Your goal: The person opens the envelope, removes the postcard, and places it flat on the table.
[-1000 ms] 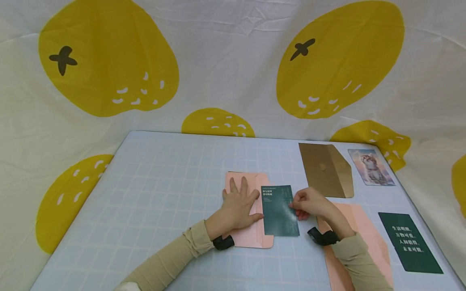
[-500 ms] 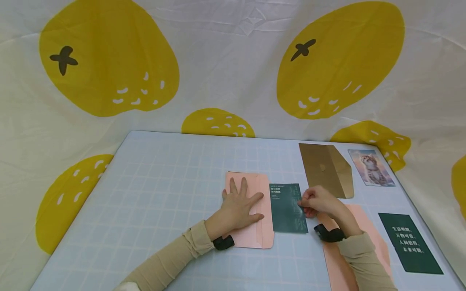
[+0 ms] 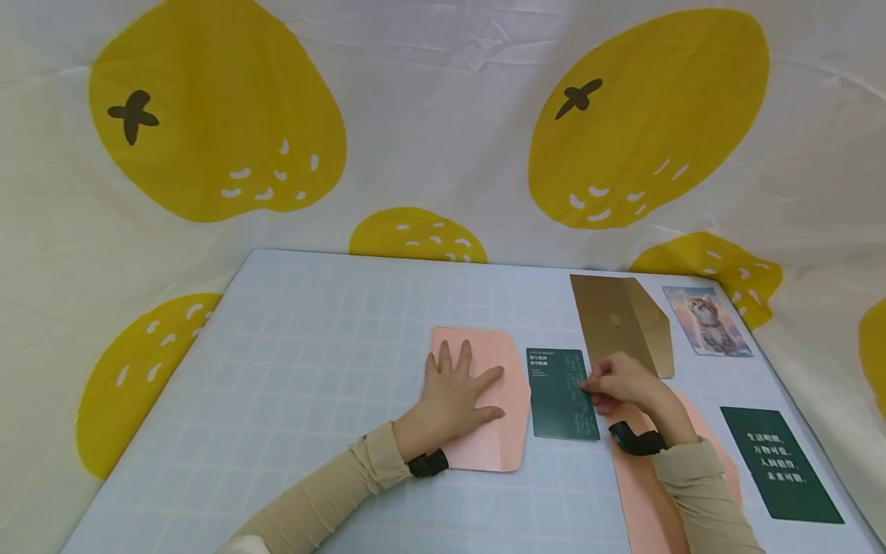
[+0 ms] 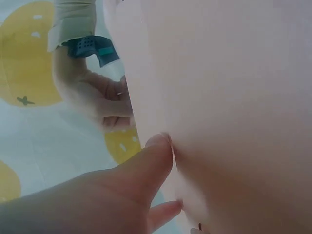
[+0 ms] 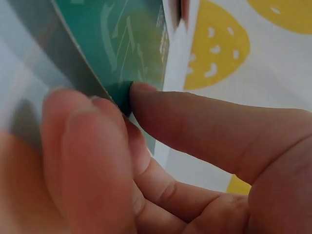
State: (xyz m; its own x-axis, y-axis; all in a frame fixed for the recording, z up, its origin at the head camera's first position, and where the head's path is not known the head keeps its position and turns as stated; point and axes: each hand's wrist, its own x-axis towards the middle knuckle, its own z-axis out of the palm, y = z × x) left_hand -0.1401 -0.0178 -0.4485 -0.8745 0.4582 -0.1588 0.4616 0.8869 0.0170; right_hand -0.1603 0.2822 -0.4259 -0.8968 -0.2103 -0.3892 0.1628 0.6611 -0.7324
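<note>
Spread flat, my left hand (image 3: 453, 404) presses on a pink envelope (image 3: 484, 338) whose flap side faces right. My right hand (image 3: 623, 388) pinches the right edge of a dark green card (image 3: 559, 396) with small white print at its top left. The card is just right of the envelope, apart from it. In the right wrist view, thumb and fingers grip the edge of the card (image 5: 117, 44), which stands tilted. The left wrist view has the pink envelope (image 4: 234, 87) filling much of the frame, with my thumb on it.
A brown envelope (image 3: 612, 323) and a kitten picture card (image 3: 707, 322) lie at the back right. Another pink envelope (image 3: 706, 431) lies partly under my right forearm, beside a green card with white writing (image 3: 782, 462). A patterned cloth (image 3: 429, 115) hangs behind the table (image 3: 311, 369).
My right hand has drawn the green card rightward, off the pink envelope. The envelope's flap now extends outward at its right side. My left hand has stayed on the envelope.
</note>
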